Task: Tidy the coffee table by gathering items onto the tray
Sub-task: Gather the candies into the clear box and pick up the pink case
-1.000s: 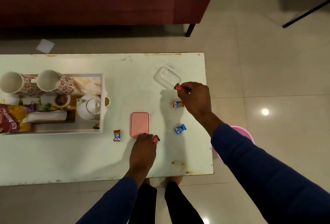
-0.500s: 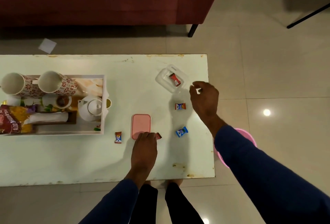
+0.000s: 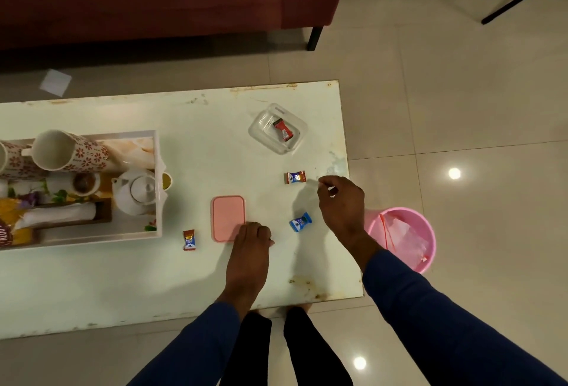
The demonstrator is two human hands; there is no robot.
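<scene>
A person leans over a pale coffee table, seen from above. The right hand hovers near the table's right edge, its fingers curled loosely inward with thumb and forefinger close together; they appear to pinch nothing. The nearest loose sweet is a wrapped candy in orange and blue, lying just beside those fingertips at about 10 o'clock from them, its long axis running left to right with twisted ends at 9 and 3 o'clock. A second, blue candy lies at about 8 o'clock from the hand, tilted diagonally. The right hand is plainly the nearer one to both. The left hand rests at the near right corner of a pink lid, fingers curled under; whether it holds anything cannot be told. A third candy lies upright at 9 o'clock from the left hand. At 12 o'clock sits a clear container holding 1 red candy. The white tray, at the table's far left, carries mugs and a teapot.
</scene>
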